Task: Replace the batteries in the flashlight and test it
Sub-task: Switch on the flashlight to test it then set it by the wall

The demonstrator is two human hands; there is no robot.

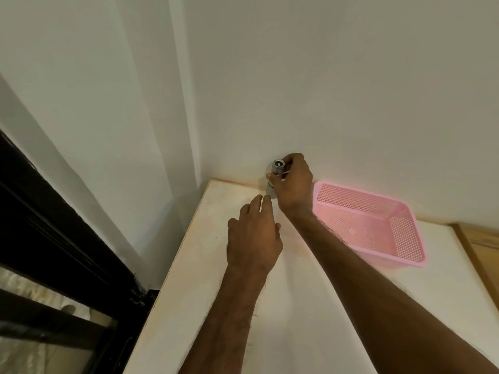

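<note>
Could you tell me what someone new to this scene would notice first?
Probably the right hand holding a small silver flashlight upright near the wall at the table's far edge, the left hand reaching toward its base. Next, the bright pink perforated basket lying just right of the hands.

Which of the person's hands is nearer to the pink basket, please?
The right hand, gripping the flashlight, sits just beside the pink basket at its far left corner. The left hand hovers farther left over the table, fingers spread.
</note>
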